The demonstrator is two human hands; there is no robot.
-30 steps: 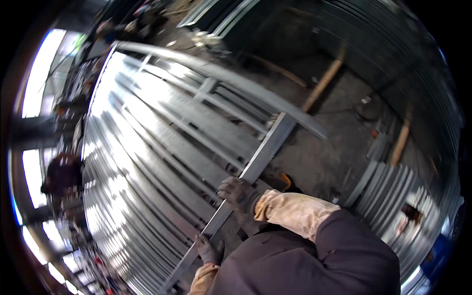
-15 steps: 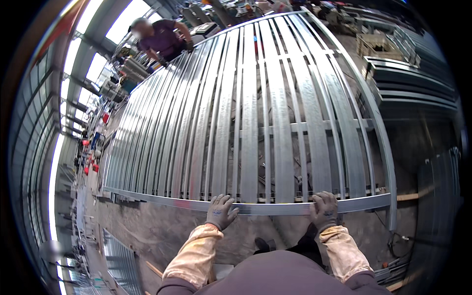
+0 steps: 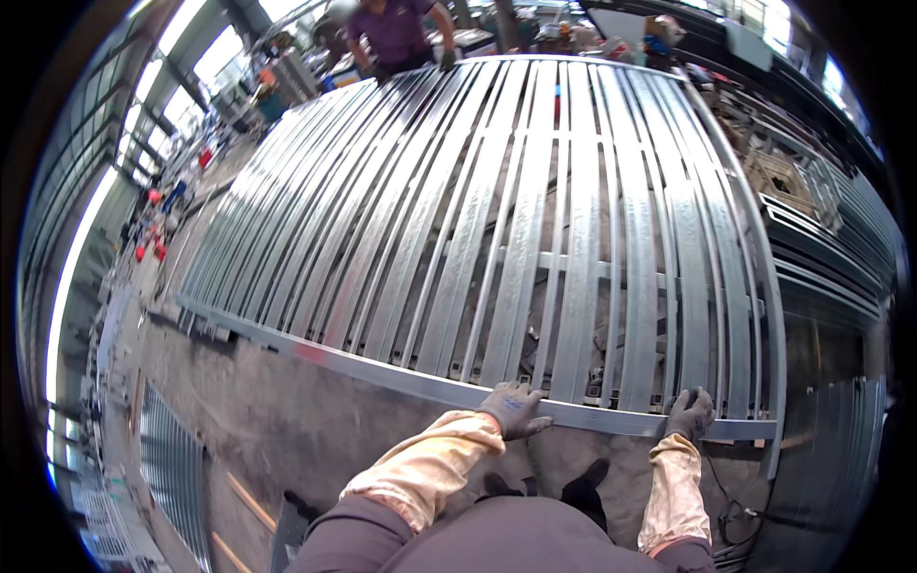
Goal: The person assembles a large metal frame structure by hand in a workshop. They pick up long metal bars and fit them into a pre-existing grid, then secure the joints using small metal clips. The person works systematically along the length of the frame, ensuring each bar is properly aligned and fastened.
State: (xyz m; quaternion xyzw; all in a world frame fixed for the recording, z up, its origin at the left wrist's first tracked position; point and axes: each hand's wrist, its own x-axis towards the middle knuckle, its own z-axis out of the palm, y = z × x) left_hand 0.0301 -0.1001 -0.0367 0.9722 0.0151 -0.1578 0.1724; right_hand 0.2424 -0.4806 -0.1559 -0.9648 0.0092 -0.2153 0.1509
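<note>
A large metal frame (image 3: 611, 420) with many long galvanized slats (image 3: 523, 286) spreads out in front of me. My left hand (image 3: 514, 411), in a grey work glove, has its fingers bent over the near rail, thumb apart on the near side. Closer to the frame's right corner, my right hand (image 3: 690, 414) wears the same kind of glove and is closed over that rail. Both forearms have stained tan sleeve covers. At the far side a co-worker in a purple shirt (image 3: 394, 33) has hands at the far rail.
Stacked metal profiles (image 3: 826, 272) and a crate (image 3: 778, 180) stand at the right. A panel of metal strips (image 3: 172, 477) lies on the floor at left, beside wooden battens (image 3: 250, 501). A dark cable (image 3: 735, 506) lies near the right corner. My shoes show below the rail.
The view has turned, so the frame sits tilted and farther right. Both hands keep to the same slats on the rail. My feet now stand farther left relative to the frame.
</note>
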